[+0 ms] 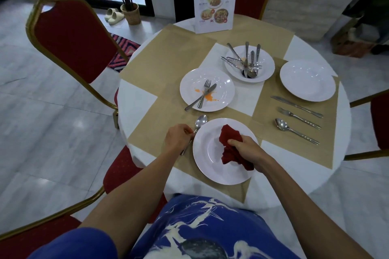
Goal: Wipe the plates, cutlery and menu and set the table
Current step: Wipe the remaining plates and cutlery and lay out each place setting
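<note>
The round table (pixel 136 99) had its near edge right against the person's body, and the near plate (pixel 210 170) sat close to that edge on a tan paper mat. Open mat lay to the left of the plate, out to the white cloth border. A red chair (pixel 73 38) stood just off the table's left side.

The left hand (pixel 177 137) was beside the near plate's left rim, with its fingers curled round the handle of a spoon (pixel 201 121). The spoon's bowl pointed away from the person and the handle end showed below the hand. The right hand (pixel 246 149) was over the near plate, its fingers clenched on a bunched red cloth (pixel 229 139) that rested in the plate's well.

Beyond, a stained plate (pixel 195 82) held a crossed fork and knife (pixel 205 92) among orange smears. Behind it a deeper dish (pixel 267 63) held a loose pile of cutlery (pixel 248 63). To the right a clean plate (pixel 307 80) had a table knife (pixel 296 106), a fork (pixel 299 118) and a second spoon (pixel 296 130) laid side by side before it. At the far edge the menu (pixel 213 0) stood upright.
</note>
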Demonstrator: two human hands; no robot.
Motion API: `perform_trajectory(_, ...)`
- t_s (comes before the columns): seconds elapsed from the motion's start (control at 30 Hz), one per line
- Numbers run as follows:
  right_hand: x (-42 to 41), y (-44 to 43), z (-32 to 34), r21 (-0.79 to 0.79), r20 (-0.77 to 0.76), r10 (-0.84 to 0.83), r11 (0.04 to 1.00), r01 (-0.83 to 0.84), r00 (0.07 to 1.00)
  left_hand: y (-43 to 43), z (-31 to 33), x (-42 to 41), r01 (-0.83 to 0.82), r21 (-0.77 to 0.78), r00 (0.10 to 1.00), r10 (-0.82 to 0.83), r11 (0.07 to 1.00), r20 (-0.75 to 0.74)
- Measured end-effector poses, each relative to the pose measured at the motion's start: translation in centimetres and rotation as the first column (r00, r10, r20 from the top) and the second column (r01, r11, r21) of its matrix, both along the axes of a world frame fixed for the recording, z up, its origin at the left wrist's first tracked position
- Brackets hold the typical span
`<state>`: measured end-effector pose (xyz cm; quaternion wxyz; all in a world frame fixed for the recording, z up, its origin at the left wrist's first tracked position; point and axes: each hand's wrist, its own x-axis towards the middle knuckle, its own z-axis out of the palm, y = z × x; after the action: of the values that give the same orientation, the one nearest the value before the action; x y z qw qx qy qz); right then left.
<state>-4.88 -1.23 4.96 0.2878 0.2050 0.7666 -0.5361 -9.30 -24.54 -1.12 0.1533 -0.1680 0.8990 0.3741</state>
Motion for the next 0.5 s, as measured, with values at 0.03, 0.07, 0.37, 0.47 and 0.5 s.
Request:
perform_trajectory(0.03, 0.0, 0.1, 0.0, 0.007, -0.001, 0.003, 1.0, -0.003, 1.0, 0.0, 0.1, 0.0, -0.001, 0.0, 1.0, 0.001, 1.0, -0.007)
perform_trajectory(0.07, -0.1, 0.1, 0.0, 0.013, -0.002, 0.007, 1.0, -0.007, 1.0, 0.1, 0.1, 0.0, -0.003, 0.004, 1.0, 0.003, 1.0, -0.01)
perform_trajectory(0.37, -0.5, 3.7, -1.1, 0.294, -0.153, -0.029, 0.953, 0.073, 0.988, -0.1, 0.5, 0.3, -0.037, 0.059, 0.996, 0.042, 0.998, -0.084)
perform_trajectory(0.47, -0.4, 5.0, -1.6, 0.415, -0.156, 0.001, 0.907, 0.065, 0.988, 0.0, -0.2, 0.9, 0.043, 0.093, 0.999, -0.042, 0.995, -0.014)
perform_trajectory(0.5, -0.4, 5.3, -1.8, 0.435, -0.152, 0.007, 0.898, 0.06, 0.988, 0.1, -0.3, 0.9, 0.068, 0.068, 0.998, -0.067, 0.995, -0.007)
